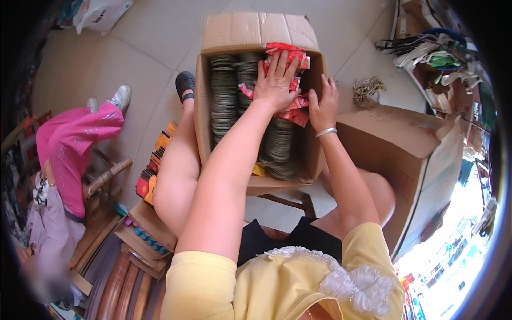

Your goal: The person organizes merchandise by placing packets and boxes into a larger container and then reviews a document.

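An open cardboard box [204,96] stands between my knees, with stacks of greenish round flat discs [223,96] standing in columns inside. Red packets [293,116] lie on top of the discs in the right half of the box. My left hand [277,80] rests flat on these packets, its fingers stretched out and covering part of them. At the box's right rim is my right hand [324,104], fingers upright and thumb apart, with a silver bangle at the wrist. I see nothing held in it. A small yellow piece [258,169] shows at the near end of the box.
A second cardboard box [384,120] stands open on my right. Orange and red packs [154,165] are lined up by my left leg, near a wooden stool [109,176]. A person in pink trousers [77,136] sits at left. A string bundle [368,90] lies on the floor.
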### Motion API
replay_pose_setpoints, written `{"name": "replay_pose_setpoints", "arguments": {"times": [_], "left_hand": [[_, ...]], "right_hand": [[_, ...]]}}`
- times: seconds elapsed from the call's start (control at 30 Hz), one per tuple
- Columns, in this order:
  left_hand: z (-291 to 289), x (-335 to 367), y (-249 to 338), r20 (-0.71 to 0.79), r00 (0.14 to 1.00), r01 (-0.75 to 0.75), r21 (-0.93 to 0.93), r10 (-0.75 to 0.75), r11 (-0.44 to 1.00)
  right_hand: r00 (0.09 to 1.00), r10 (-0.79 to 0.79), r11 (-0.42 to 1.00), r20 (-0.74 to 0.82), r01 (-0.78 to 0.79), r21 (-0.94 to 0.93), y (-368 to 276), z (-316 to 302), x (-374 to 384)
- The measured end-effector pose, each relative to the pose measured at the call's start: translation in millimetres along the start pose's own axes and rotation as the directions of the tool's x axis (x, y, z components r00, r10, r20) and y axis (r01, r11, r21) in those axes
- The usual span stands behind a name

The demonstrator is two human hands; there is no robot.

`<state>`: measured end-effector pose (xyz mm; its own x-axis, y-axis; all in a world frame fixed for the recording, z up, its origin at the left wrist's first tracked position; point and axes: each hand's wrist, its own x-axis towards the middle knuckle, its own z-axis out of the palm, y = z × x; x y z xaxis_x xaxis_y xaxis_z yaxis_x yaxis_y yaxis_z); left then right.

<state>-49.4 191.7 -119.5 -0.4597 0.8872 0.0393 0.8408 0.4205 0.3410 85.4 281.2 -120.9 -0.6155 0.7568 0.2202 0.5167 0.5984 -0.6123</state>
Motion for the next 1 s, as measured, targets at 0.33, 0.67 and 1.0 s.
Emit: {"name": "replay_pose_setpoints", "arguments": {"times": [0.33, 0.67, 1.0], "left_hand": [[-196, -229, -90, -0.383, 0.767, 0.359, -0.408, -0.514, 0.839], [-66, -566, -163, -0.182, -0.018, 0.725, -0.68, -0.983, 0.112], [-5, -562, -145, 0.081, -0.15, 0.687, -0.708, -0.985, -0.163]], "right_hand": [[0.964, 0.122, 0.969, 0.237, -0.167, 0.18, 8, -72, -100], [0.867, 0.094, 0.864, 0.488, -0.315, 0.392, -41, -103, -190], [0.791, 0.033, 0.958, 0.611, -0.2, 0.208, -90, -108, -184]]}}
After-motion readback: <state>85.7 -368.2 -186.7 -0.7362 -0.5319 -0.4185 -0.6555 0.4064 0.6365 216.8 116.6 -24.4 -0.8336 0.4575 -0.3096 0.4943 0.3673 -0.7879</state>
